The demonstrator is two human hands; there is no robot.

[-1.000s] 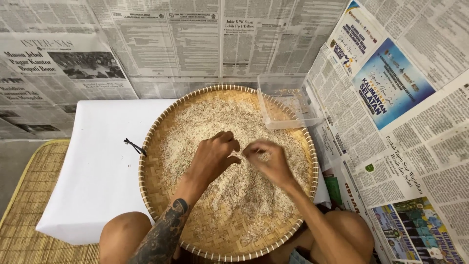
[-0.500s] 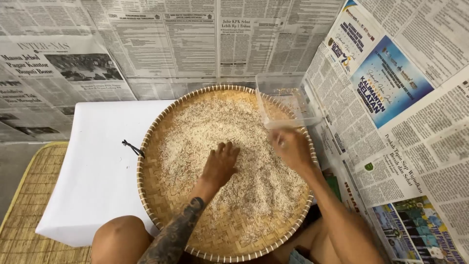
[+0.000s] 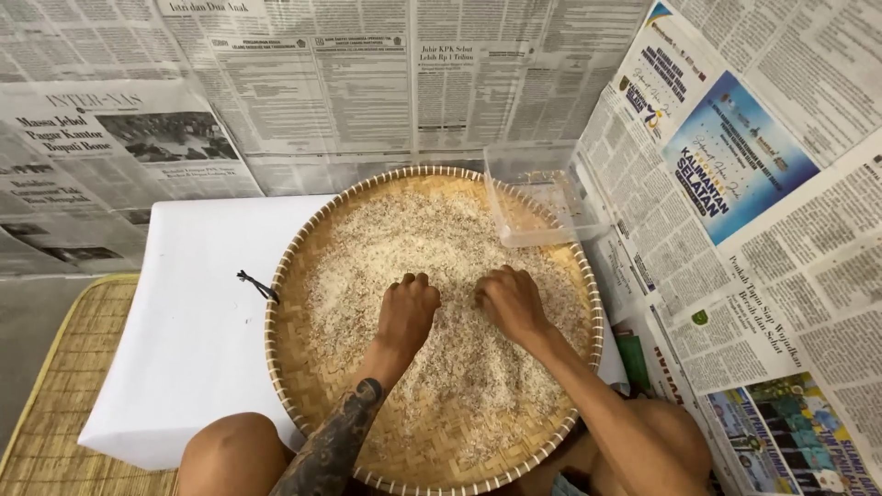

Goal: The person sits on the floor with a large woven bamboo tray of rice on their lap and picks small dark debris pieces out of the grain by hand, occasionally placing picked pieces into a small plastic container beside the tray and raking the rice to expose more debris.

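Head view: round tray [image 3: 303, 386] flat, axisless

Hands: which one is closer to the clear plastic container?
The right hand. It rests on the rice nearer the clear container at the tray's far right rim; the left hand sits farther left.

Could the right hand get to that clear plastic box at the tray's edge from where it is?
Probably yes. The right hand rests on the rice, and the clear plastic box sits just beyond it on the woven tray's rim, with only loose grain between.
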